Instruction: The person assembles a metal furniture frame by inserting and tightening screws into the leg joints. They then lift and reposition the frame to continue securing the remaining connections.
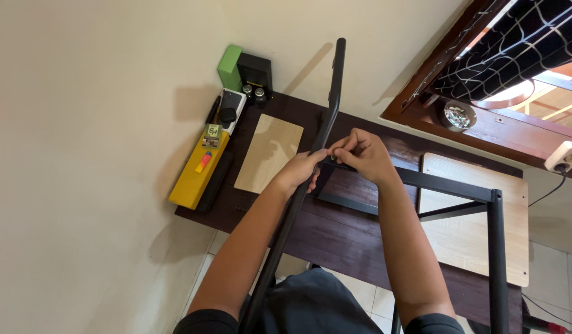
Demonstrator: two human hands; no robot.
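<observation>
The left hand point(301, 170) is gripping a long black metal tube point(323, 133), its fingers wrapped closed around it where the tube is crossing over a dark wooden surface point(335, 229). The right hand point(360, 153) is meeting the tube at the same spot, its fingers pinched narrow on something very small against the tube; what that piece is cannot be told. The tube is leaning steeply, its upper end rising past the far edge of the surface against the wall and its lower end running down toward the person's lap. A black metal frame point(477, 198) is joining the tube just beside the right hand and stretching to the right. Left of the tube, a small light wooden board point(268, 153) is lying flat on the surface, and farther left a yellow box point(196, 176) is lying along the edge. Right of the tube, a larger light wooden panel point(477, 235) is lying under the frame.
</observation>
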